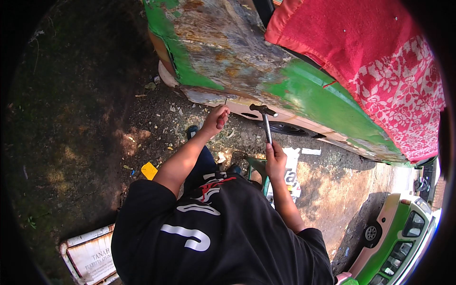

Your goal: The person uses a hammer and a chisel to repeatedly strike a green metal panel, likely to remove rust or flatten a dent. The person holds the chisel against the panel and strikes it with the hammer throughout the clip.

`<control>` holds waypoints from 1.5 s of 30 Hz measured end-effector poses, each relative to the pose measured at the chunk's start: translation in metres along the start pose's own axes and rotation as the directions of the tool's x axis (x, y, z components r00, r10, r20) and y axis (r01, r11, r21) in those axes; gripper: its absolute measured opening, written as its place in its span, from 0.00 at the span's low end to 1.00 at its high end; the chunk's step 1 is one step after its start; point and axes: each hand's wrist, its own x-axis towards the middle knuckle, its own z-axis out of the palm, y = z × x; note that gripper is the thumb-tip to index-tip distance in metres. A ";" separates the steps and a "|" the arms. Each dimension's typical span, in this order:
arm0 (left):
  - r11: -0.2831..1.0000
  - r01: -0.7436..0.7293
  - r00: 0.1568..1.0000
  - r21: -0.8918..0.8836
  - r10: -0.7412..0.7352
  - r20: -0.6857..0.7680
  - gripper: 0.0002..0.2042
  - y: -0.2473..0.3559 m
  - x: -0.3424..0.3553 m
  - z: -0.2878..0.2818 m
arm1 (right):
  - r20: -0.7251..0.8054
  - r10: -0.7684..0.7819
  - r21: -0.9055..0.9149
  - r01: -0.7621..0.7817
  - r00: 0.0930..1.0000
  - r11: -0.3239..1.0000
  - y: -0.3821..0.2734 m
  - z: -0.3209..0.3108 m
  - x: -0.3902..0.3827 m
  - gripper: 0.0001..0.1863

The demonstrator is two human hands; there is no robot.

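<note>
So, the right hand (276, 161) has its fingers wrapped round the lower end of a hammer (267, 124). Its handle runs up and slightly left toward the patchy green vehicle body (308, 88), with the head crosswise out past the fingers. Left hand (216, 118) is closed around a red-handled tool (221, 122), thin shaft poking out beyond the fingers toward the bodywork; can't tell if it touches.
</note>
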 end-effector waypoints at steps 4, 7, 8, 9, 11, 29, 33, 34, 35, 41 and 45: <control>0.999 -0.001 1.000 -0.035 0.002 0.024 0.13 0.009 0.002 0.001 | 0.034 -0.121 -0.115 0.124 0.992 0.986 -0.010 0.004 -0.005 0.15; 1.000 -0.004 0.999 0.013 0.003 0.046 0.11 0.016 0.003 -0.002 | 0.057 -0.109 -0.146 0.116 0.992 0.982 -0.009 0.005 -0.006 0.15; 0.994 -0.079 0.997 0.075 0.077 0.030 0.11 0.018 0.004 -0.003 | 0.057 -0.103 -0.151 0.111 0.993 0.982 -0.010 0.005 -0.007 0.15; 0.979 -0.153 0.988 0.137 0.152 0.018 0.10 0.020 0.006 -0.004 | 0.055 -0.097 -0.157 0.105 0.994 0.982 -0.011 0.005 -0.007 0.15; 0.967 -0.177 0.984 0.183 0.176 0.026 0.09 0.021 0.006 -0.005 | 0.050 -0.082 -0.127 0.088 0.995 0.988 -0.013 0.005 -0.006 0.15; 0.983 0.184 0.970 -0.003 -0.181 0.163 0.11 0.020 0.021 -0.013 | 0.366 -0.627 -0.230 0.720 0.688 0.655 -0.021 0.001 -0.011 0.27; 0.976 0.217 0.971 0.020 -0.218 0.098 0.09 0.016 0.026 -0.011 | 0.387 -0.460 -0.440 0.599 0.799 0.670 -0.007 0.009 -0.008 0.25; 0.984 0.136 0.987 0.112 -0.145 0.073 0.09 0.019 0.022 -0.012 | 0.365 -0.478 -0.403 0.598 0.799 0.693 -0.007 0.008 -0.008 0.25; 0.977 0.056 0.996 0.205 -0.069 0.055 0.09 0.021 0.019 -0.013 | 0.342 -0.494 -0.365 0.597 0.799 0.714 -0.008 0.004 -0.011 0.25; 0.975 -0.106 0.990 0.194 0.085 0.116 0.12 0.031 0.009 -0.012 | 0.253 -0.457 -0.264 0.515 0.853 0.816 -0.013 -0.001 -0.012 0.25; 0.974 -0.121 0.990 0.192 0.106 0.089 0.13 0.032 0.007 -0.006 | 0.199 -0.414 -0.249 0.455 0.888 0.855 -0.006 -0.003 -0.011 0.23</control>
